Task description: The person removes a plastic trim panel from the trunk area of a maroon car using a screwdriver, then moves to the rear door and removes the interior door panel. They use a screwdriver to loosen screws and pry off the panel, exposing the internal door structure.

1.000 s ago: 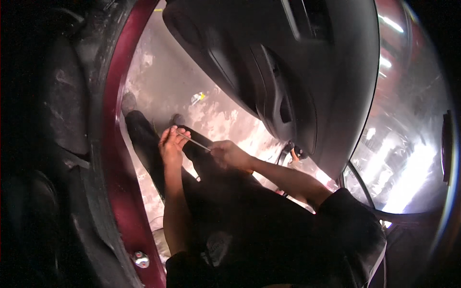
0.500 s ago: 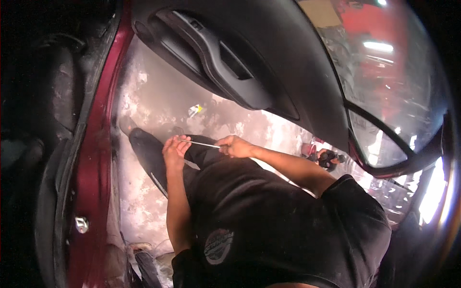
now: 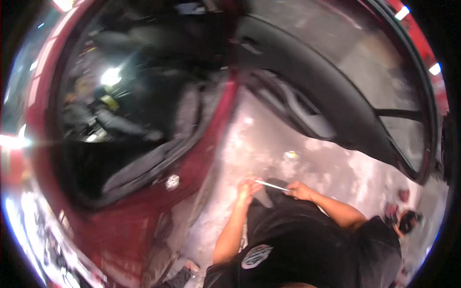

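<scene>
I see the person's two hands held a little apart near the lower middle of the frame, with a thin, pale rod [image 3: 272, 185] spanning the gap between them, tilted slightly down to the right. The right hand [image 3: 300, 190] is clamped on the rod's lower end. The left hand [image 3: 247, 188] has its fingers at the upper end; they are blurred, and I cannot tell whether they grip it. Under the arms is a black shirt [image 3: 331, 249] with a pale emblem [image 3: 257, 256], at bottom centre.

Around them, a dark car door [image 3: 353, 98] hangs wide across the upper right. On the left is a dark red car body [image 3: 126, 235], with a metal latch piece [image 3: 172, 181] on its edge. The pale, blotchy floor [image 3: 230, 139] shows between, carrying a small white-and-yellow scrap [image 3: 290, 154] above the hands.
</scene>
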Demonstrator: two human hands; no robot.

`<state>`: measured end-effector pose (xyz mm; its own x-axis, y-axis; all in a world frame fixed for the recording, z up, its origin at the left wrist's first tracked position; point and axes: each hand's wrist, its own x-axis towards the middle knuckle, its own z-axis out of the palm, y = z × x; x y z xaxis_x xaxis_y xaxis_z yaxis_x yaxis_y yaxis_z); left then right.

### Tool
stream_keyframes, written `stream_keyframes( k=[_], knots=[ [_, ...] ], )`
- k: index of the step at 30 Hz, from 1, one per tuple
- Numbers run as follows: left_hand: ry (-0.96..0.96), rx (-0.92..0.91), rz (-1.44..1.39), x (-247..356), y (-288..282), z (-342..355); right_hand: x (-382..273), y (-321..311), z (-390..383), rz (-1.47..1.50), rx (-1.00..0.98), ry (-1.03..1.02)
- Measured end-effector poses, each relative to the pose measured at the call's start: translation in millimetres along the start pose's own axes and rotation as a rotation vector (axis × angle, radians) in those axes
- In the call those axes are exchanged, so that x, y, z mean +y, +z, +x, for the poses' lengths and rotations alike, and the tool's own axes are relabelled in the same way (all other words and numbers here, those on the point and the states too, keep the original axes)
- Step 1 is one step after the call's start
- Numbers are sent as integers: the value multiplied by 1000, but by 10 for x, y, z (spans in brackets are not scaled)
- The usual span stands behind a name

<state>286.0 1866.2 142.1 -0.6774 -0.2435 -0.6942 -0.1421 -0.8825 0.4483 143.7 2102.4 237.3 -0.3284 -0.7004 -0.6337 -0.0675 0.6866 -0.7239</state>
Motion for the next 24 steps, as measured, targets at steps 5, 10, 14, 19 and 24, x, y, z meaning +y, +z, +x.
stream_keyframes(
  k=[5, 10, 14, 19, 24],
  knots=[
    [43, 57, 113, 315, -342, -527, -113, 555, 11, 150, -21, 83],
    [19, 171, 48, 205, -915, -736, -193, 858, -96, -47, 34, -78],
    [-24, 219, 168, 131, -1036, -897, 262, 1019, -90, -1, 89, 44],
    [-211, 319, 441, -484, -1586, -1223, 640, 1315, -161, 589, 28, 432],
    [-411, 349, 478, -1066, -1902, -1613, 1166, 1684, -133, 782, -144, 551]
  ],
)
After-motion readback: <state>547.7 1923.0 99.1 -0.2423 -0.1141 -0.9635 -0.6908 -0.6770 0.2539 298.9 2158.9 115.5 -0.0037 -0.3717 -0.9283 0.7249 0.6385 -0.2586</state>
